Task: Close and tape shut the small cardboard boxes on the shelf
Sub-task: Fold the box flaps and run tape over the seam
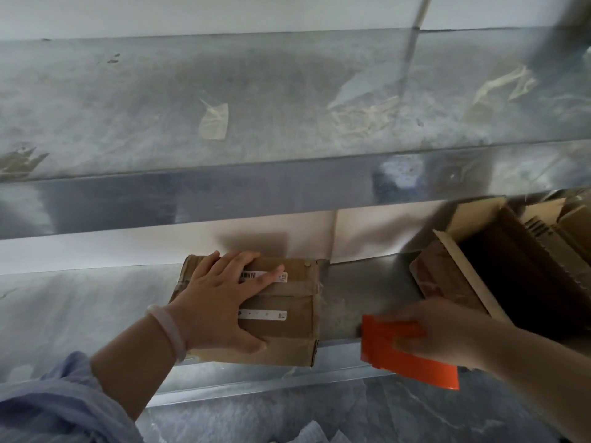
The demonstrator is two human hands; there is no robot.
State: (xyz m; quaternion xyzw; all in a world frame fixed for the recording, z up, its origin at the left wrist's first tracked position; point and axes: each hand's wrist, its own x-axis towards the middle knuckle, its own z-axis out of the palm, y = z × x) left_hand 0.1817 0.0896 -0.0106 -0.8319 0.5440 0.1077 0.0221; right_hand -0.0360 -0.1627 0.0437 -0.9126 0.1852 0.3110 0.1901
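Observation:
A small closed cardboard box (287, 324) with white labels lies on the lower metal shelf (342, 311). My left hand (220, 298) lies flat on its top, fingers spread and straight, pressing the flaps down. To the right, just off the box, my right hand (441, 334) grips an orange tape dispenser (399, 353) above the shelf's front edge. The hand hides the roll itself. An open cardboard box (447, 282) with raised flaps stands at the right end of the same shelf.
An upper metal shelf (256, 187) spans the view above, with scraps of old tape (214, 121) stuck on it. More cardboard (563, 219) sits behind the open box. A white wall backs the shelves. Grey floor lies below.

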